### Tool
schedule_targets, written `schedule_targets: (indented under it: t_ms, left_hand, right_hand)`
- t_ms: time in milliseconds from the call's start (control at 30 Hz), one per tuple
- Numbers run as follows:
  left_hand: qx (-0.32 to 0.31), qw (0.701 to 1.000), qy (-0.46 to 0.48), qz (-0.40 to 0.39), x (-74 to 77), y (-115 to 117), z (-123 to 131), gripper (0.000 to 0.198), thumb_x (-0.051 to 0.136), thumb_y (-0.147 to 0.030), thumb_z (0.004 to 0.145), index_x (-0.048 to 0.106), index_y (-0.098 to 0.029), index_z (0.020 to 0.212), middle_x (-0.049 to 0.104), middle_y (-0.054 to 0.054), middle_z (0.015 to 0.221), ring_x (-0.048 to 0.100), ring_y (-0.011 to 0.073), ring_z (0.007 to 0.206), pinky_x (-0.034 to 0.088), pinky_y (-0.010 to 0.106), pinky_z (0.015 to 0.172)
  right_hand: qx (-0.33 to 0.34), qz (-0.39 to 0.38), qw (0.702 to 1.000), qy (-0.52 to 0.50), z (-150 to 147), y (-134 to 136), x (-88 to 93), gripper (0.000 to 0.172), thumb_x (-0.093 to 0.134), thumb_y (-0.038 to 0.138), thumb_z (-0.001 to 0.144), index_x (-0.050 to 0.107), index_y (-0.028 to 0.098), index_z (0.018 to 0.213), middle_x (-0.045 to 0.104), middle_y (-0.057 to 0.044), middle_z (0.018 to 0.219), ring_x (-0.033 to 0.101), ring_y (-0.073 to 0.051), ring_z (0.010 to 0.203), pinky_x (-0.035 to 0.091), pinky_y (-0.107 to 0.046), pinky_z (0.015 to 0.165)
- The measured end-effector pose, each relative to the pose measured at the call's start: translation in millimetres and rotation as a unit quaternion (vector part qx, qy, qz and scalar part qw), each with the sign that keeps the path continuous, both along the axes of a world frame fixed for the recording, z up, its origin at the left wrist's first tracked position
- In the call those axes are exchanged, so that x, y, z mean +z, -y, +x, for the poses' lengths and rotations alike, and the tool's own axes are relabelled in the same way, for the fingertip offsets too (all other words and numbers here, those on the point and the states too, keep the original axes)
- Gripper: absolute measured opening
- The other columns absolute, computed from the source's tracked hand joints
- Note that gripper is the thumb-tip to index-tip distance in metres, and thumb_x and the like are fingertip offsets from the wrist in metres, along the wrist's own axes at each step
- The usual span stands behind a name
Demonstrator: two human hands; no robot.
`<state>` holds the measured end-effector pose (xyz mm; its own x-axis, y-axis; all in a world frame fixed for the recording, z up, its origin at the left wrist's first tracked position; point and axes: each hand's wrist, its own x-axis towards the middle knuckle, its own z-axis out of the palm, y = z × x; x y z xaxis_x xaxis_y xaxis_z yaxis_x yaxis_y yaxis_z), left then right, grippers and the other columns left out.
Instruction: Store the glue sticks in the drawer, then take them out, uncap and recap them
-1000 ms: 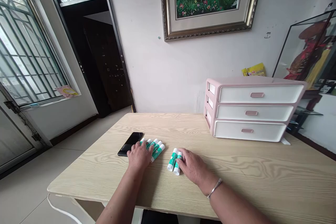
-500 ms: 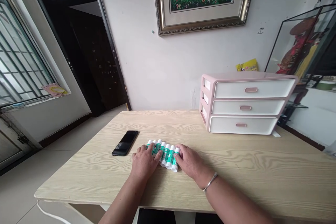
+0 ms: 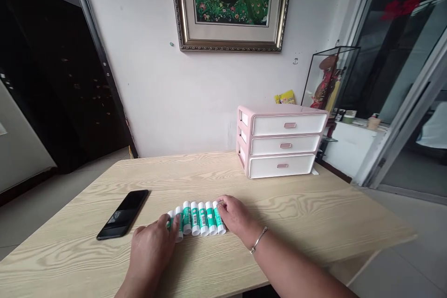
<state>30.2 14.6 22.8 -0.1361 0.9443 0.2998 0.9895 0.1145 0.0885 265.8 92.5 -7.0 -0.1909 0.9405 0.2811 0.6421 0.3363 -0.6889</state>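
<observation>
Several white-and-green glue sticks (image 3: 197, 218) lie side by side in one row on the light wooden table (image 3: 314, 214). My left hand (image 3: 152, 249) rests palm down at the row's left end, its fingers touching the leftmost sticks. At the right end my right hand (image 3: 235, 214), with a bracelet on its wrist, has its fingers curled against the last stick. Neither hand lifts anything.
A black phone (image 3: 123, 214) lies flat to the left of the sticks. A pink and white three-drawer box (image 3: 281, 145) stands at the table's far side by the wall, all drawers closed. A framed picture (image 3: 230, 4) hangs above. A dark doorway (image 3: 52, 79) is at the left.
Two separate groups of sticks were pushed together into a single row between my hands. My view has swung to the right, so everything sits further left.
</observation>
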Motion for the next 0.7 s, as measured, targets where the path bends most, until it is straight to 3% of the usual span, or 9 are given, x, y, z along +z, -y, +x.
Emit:
schedule_targets:
  t_ms: [133, 233, 300, 400, 500, 700]
  left_hand:
    - [0.036, 0.994, 0.095, -0.034, 1.6, -10.9, -11.4, 0.05, 0.036, -0.055, 0.093, 0.073, -0.02, 0.097, 0.077, 0.015, 0.08, 0.072, 0.0321, 0.079, 0.046, 0.036, 0.07]
    - [0.051, 0.984, 0.16, -0.053, 3.4, -25.4, -22.4, 0.058, 0.028, -0.063, 0.092, 0.07, -0.023, 0.095, 0.077, 0.013, 0.081, 0.072, 0.0336, 0.083, 0.045, 0.036, 0.068]
    - [0.051, 0.98, 0.181, -0.06, 5.5, -38.0, -28.5, 0.06, 0.027, -0.066, 0.092, 0.07, -0.023, 0.092, 0.077, 0.013, 0.081, 0.071, 0.0346, 0.084, 0.045, 0.037, 0.067]
    - [0.048, 0.975, 0.204, -0.077, 9.9, -58.1, -34.0, 0.058, 0.03, -0.066, 0.09, 0.068, -0.022, 0.085, 0.076, 0.013, 0.082, 0.071, 0.0349, 0.085, 0.045, 0.037, 0.068]
    - [0.049, 0.967, 0.235, -0.082, 10.4, -74.4, -36.6, 0.056, 0.033, -0.066, 0.089, 0.068, -0.023, 0.083, 0.075, 0.012, 0.08, 0.07, 0.034, 0.084, 0.045, 0.036, 0.068]
    - [0.02, 0.95, 0.302, -0.072, -12.7, -88.9, -46.9, 0.052, 0.037, -0.064, 0.089, 0.071, -0.024, 0.088, 0.076, 0.007, 0.081, 0.069, 0.0286, 0.087, 0.045, 0.031, 0.07]
  right_hand:
    - [-0.049, -0.03, 0.991, -0.124, 18.2, -16.3, -12.1, 0.026, 0.053, 0.034, 0.092, 0.069, 0.022, 0.109, 0.074, -0.005, 0.099, 0.066, -0.018, 0.089, 0.048, -0.026, 0.079]
    - [-0.13, -0.107, 0.945, -0.28, 47.0, -36.6, -15.7, 0.029, 0.054, 0.043, 0.09, 0.067, 0.021, 0.104, 0.073, -0.003, 0.084, 0.065, -0.018, 0.072, 0.05, -0.025, 0.064]
    - [-0.176, -0.118, 0.92, -0.329, 72.9, -51.3, -15.1, 0.029, 0.053, 0.045, 0.09, 0.065, 0.02, 0.102, 0.07, -0.001, 0.077, 0.063, -0.016, 0.063, 0.047, -0.023, 0.055]
    - [-0.25, -0.125, 0.876, -0.394, 115.1, -70.4, -9.2, 0.022, 0.056, 0.041, 0.089, 0.06, 0.021, 0.098, 0.068, -0.001, 0.072, 0.061, -0.013, 0.056, 0.039, -0.019, 0.045]
    - [-0.31, -0.136, 0.821, -0.459, 151.1, -84.2, 2.0, 0.013, 0.054, 0.033, 0.09, 0.054, 0.02, 0.094, 0.065, 0.0, 0.07, 0.061, -0.012, 0.055, 0.041, -0.018, 0.045]
    - [-0.339, -0.165, 0.755, -0.537, 189.4, -103.4, 23.9, 0.009, 0.051, 0.028, 0.094, 0.05, 0.02, 0.091, 0.063, -0.001, 0.07, 0.063, -0.012, 0.055, 0.047, -0.02, 0.048]
